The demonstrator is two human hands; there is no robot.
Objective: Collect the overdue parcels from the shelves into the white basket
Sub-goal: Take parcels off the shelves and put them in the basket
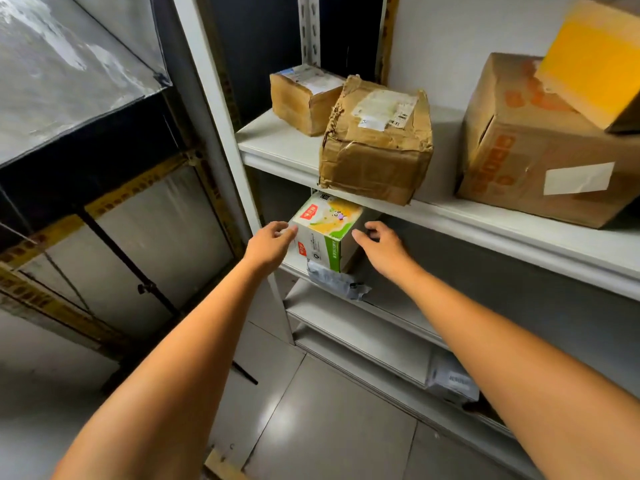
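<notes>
Both grips are out at the box (325, 230), a printed green and white carton on the second shelf (294, 265), just under the lip of the upper shelf (485, 220). The box stands on a grey bag (336, 280) whose end hangs over the shelf edge.

Our left grip (268, 245) is wide, fingers loosely bent, with the fingertips at the box's top left corner; we cannot tell whether they touch it. Our right grip (384, 249) is also wide and holds nothing, its thumb just beside the right face.

We judge the box to be stiff and fairly light: a retail carton with crisp corners and no dents, unlike the crushed box (375, 143) above it. Its printed faces look smooth, so a one-sided pinch could slip. The sound hold seems to be a palm on each side face, low down and squeezing inward, then a slide straight out toward us, since there is little room to lift beneath the upper shelf.

The bag is soft and slack. It may drag out with the box or drop off the edge, so we would take the box alone and watch the bag. The white basket is not in view.
</notes>
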